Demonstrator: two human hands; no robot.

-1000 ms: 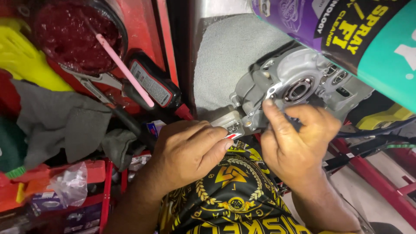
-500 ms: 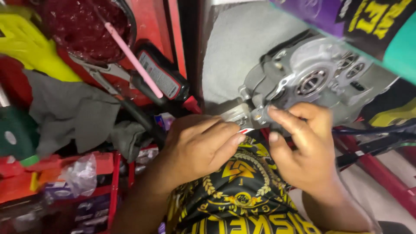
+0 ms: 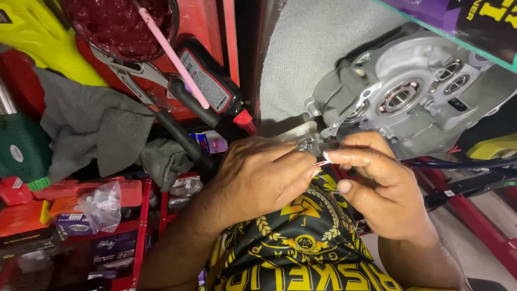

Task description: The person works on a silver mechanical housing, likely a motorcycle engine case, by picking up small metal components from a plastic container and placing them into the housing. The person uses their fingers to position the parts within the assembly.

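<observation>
Both hands meet at the middle of the view, just below a grey cast-metal engine case half (image 3: 414, 102) with round bearing seats, which lies at the far right. The left hand (image 3: 264, 175) is curled, its fingertips pressed against a small silvery metal fitting (image 3: 308, 141) at the near left corner of the case. The right hand (image 3: 382, 186) pinches a thin red-and-white sliver (image 3: 323, 161) between thumb and forefinger, right beside the left fingertips; what the sliver is cannot be made out. Under the hands lies a black cloth with a yellow printed pattern (image 3: 301, 242).

To the far left, a dark bowl of red grease (image 3: 121, 24) holds a pink stick (image 3: 172, 54). Next to it lie black-handled pliers (image 3: 156, 102) and a black bottle with a red nozzle (image 3: 215, 89). A crumpled grey rag (image 3: 91, 126) lies further left, beside a yellow plastic object (image 3: 48, 43). Red shelving (image 3: 145, 215) with small boxes and bags fills the near left.
</observation>
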